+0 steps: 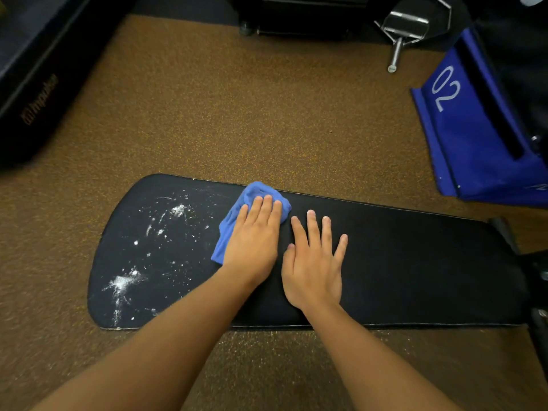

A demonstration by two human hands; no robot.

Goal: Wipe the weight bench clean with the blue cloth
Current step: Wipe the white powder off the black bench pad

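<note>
A long black weight bench pad (400, 262) lies across the lower middle of the head view. White powder smears (124, 283) cover its left end. My left hand (255, 235) presses flat on a crumpled blue cloth (229, 225) near the pad's far edge, just right of the powder. My right hand (314, 262) rests flat on the bare pad beside it, fingers spread, holding nothing. The pad to the right of the hands looks dark and free of powder.
Brown speckled carpet (237, 114) surrounds the bench. A blue panel marked 02 (468, 126) stands at the right. Black equipment (32, 84) lies at the far left, and a chrome bar fitting (400, 34) sits at the back. The bench frame (533, 277) shows at the right edge.
</note>
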